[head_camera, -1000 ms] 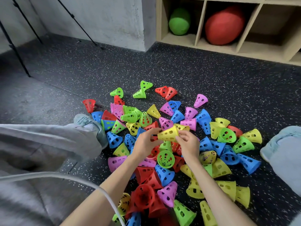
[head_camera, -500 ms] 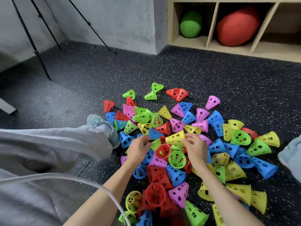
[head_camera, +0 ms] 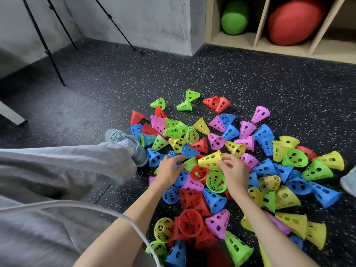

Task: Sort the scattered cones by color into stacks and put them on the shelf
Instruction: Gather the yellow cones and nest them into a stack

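Our left hand's grip is loose, fingers half bent over the heap, tips touching a blue cone and a yellow-green cone; we cannot tell whether it pinches either. At its three o'clock, our right hand's grip is clamped by fingertips on the wide rim of a yellow cone, held on its side with the narrow tip pointing to nine o'clock, just above the heap.

Going left to right: tripod legs stand at the far left; a grey trouser leg and a grey-green shoe lie at nine o'clock of the heap; a white cable crosses our left forearm. The scattered cones cover the speckled black floor, in red, blue, green, yellow and pink, too tangled for a sure count; none are sorted. At twelve o'clock of the heap we count two green cones tip to tip and two red ones nested. The wooden shelf at one o'clock holds one green ball and one red ball, no cones. We see no readable writing.
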A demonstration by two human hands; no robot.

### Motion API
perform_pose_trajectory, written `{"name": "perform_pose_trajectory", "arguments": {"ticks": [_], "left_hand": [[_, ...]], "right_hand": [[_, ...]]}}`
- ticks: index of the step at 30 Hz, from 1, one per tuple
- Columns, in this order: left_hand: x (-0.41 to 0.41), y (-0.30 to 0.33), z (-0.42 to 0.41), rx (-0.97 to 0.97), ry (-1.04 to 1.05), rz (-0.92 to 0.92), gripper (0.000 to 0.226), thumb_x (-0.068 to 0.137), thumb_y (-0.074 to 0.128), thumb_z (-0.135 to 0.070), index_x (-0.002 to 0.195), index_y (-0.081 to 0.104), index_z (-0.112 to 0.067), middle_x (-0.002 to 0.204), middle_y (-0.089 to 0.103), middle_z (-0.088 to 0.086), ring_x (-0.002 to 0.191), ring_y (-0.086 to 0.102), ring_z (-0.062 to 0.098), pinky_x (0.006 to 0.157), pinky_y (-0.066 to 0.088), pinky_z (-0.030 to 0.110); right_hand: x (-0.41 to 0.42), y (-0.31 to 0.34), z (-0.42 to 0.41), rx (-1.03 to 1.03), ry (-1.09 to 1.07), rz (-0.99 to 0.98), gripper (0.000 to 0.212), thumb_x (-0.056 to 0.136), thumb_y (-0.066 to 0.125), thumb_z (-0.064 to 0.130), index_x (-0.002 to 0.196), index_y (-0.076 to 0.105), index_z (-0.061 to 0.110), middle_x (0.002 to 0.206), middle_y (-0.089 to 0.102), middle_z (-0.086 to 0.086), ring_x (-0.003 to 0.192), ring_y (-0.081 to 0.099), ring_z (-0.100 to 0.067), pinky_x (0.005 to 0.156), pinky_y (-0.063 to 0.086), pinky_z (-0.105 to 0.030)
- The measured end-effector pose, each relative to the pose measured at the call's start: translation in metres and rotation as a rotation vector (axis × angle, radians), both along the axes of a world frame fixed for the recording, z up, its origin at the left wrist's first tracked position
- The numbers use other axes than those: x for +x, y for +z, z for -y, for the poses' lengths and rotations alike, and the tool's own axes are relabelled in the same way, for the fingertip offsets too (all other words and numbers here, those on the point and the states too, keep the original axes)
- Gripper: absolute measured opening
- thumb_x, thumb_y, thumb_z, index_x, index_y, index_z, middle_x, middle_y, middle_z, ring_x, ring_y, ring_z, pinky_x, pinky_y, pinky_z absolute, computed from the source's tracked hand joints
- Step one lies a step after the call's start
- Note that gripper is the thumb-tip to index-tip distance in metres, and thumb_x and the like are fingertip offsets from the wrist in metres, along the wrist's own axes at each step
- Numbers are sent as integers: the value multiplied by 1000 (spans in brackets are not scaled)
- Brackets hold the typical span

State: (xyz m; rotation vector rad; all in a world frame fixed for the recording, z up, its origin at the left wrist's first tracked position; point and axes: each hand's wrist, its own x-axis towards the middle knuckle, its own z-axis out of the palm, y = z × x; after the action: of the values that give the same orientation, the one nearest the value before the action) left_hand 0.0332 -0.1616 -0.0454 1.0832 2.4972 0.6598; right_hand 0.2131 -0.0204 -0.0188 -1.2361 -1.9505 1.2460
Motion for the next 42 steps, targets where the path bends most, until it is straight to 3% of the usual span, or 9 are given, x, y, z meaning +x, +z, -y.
{"name": "perform_pose_trajectory", "arguments": {"ticks": [4, 10, 16, 19, 23, 31, 34, 38, 42], "left_hand": [[1, -7, -12, -33, 28, 2, 37, 101, 64, -24, 138, 63, -27, 118, 74, -5, 120, 55, 26, 102, 46, 48], [6, -4, -23, 152, 89, 120, 26, 93, 73, -8, 117, 77, -17, 109, 77, 2, 100, 71, 15, 103, 52, 44], [14, 14, -30, 222, 135, 148, 26, 92, 76, -19, 117, 77, -18, 105, 73, 2, 95, 64, 14, 82, 49, 28], [15, 24, -31, 286, 163, 136, 20, 93, 75, -19, 112, 80, -16, 109, 77, 0, 92, 66, 8, 81, 51, 22], [14, 32, -32, 343, 164, 37, 17, 93, 75, -20, 109, 80, -18, 107, 77, -4, 97, 70, 12, 88, 54, 29], [20, 56, -44, 358, 62, -16, 12, 94, 72, -20, 103, 78, -23, 107, 71, -6, 106, 61, 18, 89, 46, 32], [25, 63, -53, 430, 18, 37, 13, 95, 70, -14, 99, 76, -25, 127, 64, -1, 112, 61, 17, 86, 49, 25], [33, 64, -64, 505, -39, 131, 19, 99, 63, -8, 100, 69, -27, 150, 46, 5, 132, 50, 10, 90, 56, 43], [47, 68, -74, 600, -117, 147, 15, 104, 52, -7, 106, 61, -19, 144, 39, -17, 151, 23, 8, 94, 44, 17]], "right_hand": [[4, 0, 1, -2, -9, 15, 16, 94, 72, 16, 110, 72, 15, 94, 72, 6, 83, 67, -3, 65, 49, -15], [1, 5, 0, -44, -38, -27, 18, 94, 72, 17, 112, 72, 14, 92, 71, 7, 83, 66, -1, 66, 48, -15], [-3, 8, 0, -59, -76, -53, 16, 95, 71, 18, 111, 72, 14, 87, 69, 11, 81, 66, 1, 63, 48, -16], [-3, 10, 1, -61, -101, -71, 16, 95, 70, 18, 110, 72, 14, 88, 70, 9, 81, 65, 0, 63, 47, -16], [-4, 18, -2, -44, -165, -141, 17, 96, 69, 19, 112, 72, 14, 94, 72, 7, 86, 67, -6, 70, 54, -24], [-4, 49, -23, 50, -229, -277, 15, 96, 67, 16, 111, 72, 16, 93, 70, 9, 91, 68, -9, 70, 45, -11], [-4, 58, -28, 84, -223, -291, 16, 97, 66, 15, 111, 72, 16, 91, 68, 14, 87, 65, 2, 67, 45, -4], [-5, 62, -32, 121, -174, -290, 18, 98, 66, 15, 114, 74, 16, 96, 69, 15, 90, 63, 9, 72, 47, -4], [-6, 66, -34, 121, -61, -257, 20, 96, 68, 12, 113, 75, 17, 97, 72, 13, 91, 64, 9, 77, 50, -7]]}}
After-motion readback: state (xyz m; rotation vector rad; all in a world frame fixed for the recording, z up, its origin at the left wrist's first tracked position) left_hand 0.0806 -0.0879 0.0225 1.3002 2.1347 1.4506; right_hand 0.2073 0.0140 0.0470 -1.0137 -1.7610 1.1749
